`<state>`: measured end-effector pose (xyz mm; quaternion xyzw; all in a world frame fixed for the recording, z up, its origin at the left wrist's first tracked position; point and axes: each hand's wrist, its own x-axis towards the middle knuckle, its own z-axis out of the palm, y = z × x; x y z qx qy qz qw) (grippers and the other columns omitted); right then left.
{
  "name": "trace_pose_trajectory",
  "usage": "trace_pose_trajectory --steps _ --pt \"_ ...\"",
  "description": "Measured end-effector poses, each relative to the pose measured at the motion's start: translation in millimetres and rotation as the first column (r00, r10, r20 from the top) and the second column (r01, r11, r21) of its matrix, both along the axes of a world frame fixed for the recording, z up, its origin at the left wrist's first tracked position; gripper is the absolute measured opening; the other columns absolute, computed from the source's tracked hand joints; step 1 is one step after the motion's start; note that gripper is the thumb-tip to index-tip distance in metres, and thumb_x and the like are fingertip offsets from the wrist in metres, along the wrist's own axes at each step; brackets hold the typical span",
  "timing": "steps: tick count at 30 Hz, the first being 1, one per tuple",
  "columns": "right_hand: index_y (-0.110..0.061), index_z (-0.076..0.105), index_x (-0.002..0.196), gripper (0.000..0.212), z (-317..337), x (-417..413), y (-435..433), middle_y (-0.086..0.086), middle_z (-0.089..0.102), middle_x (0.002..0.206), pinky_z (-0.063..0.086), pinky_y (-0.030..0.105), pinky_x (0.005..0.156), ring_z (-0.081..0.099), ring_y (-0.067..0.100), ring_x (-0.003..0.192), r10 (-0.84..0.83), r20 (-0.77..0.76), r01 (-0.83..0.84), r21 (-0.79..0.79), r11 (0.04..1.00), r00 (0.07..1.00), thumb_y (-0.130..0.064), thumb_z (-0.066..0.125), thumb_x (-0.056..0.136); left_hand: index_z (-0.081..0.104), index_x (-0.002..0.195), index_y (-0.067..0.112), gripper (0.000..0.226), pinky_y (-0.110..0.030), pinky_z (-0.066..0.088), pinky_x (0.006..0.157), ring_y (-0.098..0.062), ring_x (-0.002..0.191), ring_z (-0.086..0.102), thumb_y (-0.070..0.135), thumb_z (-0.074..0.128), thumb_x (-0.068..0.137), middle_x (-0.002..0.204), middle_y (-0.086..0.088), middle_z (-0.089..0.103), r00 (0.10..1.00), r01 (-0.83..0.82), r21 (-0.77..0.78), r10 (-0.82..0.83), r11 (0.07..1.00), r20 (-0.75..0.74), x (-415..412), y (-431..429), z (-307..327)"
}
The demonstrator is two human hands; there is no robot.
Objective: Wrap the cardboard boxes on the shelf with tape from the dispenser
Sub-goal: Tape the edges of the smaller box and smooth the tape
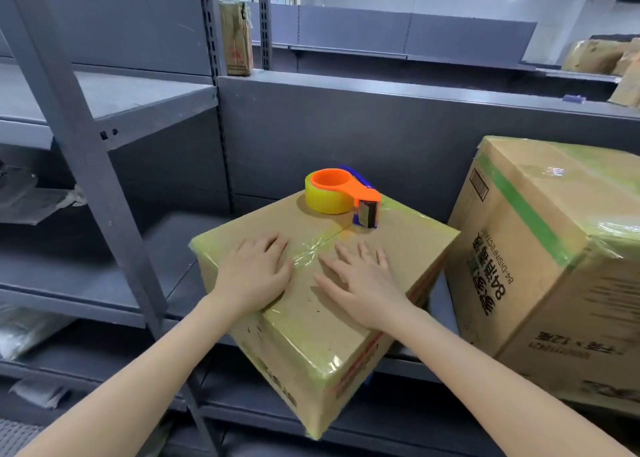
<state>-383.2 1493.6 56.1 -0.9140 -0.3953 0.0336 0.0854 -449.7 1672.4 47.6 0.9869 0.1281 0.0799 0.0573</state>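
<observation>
Cardboard box point(304, 314) sits under my left hand point(256, 273) and right hand point(360, 285), each grip wide and flat, I judge smoothing tape point(308, 253), dispenser point(341, 195) parked at 12 o'clock.

left hand point(254, 278) bare, right hand point(362, 288) bare, slim fingers point(272, 245), both wrists uncovered, 2 forearms bare from wrist down to frame edge, left forearm point(138, 370), right forearm point(485, 373), nail detail too blurred to tell

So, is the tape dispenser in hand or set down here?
Set down. The tape dispenser rests on the box top, untouched; the left hand and right hand lie flat nearer its front.
</observation>
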Motion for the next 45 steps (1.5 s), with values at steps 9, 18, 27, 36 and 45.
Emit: trace_pose_trajectory --steps 9,18,27,36,45 --pt "-0.053 0.018 0.139 0.042 8.5 93.5 -46.3 -0.014 0.009 0.156 0.002 0.035 0.118 0.004 0.011 0.145 0.226 0.034 -0.220 -0.118 0.968 0.974 -0.049 0.024 0.098 0.060 0.121 0.016 0.074 -0.034 0.035 0.094 -0.021 0.100 0.049 0.060 0.013 0.084 0.107 -0.002 0.056 0.967 0.113 0.068 -0.126 0.991 0.223 -7.3 -29.6 -2.2" --pt "-0.053 0.020 0.140 0.042 11.5 135.9 -27.7 -0.016 0.012 0.156 0.006 0.033 0.118 0.007 0.010 0.145 0.171 0.026 -0.167 -0.125 0.978 0.985 -0.049 0.023 0.099 0.060 0.119 0.016 0.074 -0.030 0.034 0.090 -0.018 0.100 0.048 0.054 0.009 0.081 0.106 0.000 0.055 0.951 0.102 0.048 -0.111 0.994 0.287 43.7 -12.8 -2.4" --pt "-0.055 0.023 0.138 0.040 9.5 150.7 -30.2 -0.019 0.014 0.154 0.006 0.032 0.118 0.008 0.006 0.144 0.185 0.025 -0.182 -0.090 0.979 0.982 -0.051 0.023 0.098 0.049 0.121 0.013 0.048 -0.030 0.033 0.094 -0.020 0.112 0.042 0.050 0.036 0.093 0.117 -0.002 0.049 0.981 0.071 0.035 -0.076 0.997 0.180 78.4 -5.6 2.3" --pt "-0.053 0.020 0.141 0.044 13.2 139.3 -29.4 -0.015 0.016 0.156 0.013 0.035 0.117 0.011 0.011 0.144 0.118 0.093 -0.104 -0.143 0.984 0.989 -0.054 0.020 0.097 0.043 0.130 0.011 0.050 -0.045 0.011 0.112 -0.021 0.122 0.046 0.042 0.050 0.092 0.127 -0.003 0.053 0.974 -0.021 0.069 0.004 0.997 0.227 183.0 22.7 29.4" --pt "-0.033 0.022 0.147 0.051 13.2 132.0 -33.3 -0.005 0.022 0.155 0.011 0.043 0.116 0.016 0.020 0.143 -0.024 0.214 0.066 -0.190 0.980 0.977 -0.051 0.020 0.099 0.051 0.093 0.012 0.024 -0.045 0.027 0.105 -0.026 0.100 0.055 0.033 0.041 0.098 0.094 -0.004 0.059 0.978 0.017 -0.130 0.010 0.991 0.208 189.5 22.1 36.0"
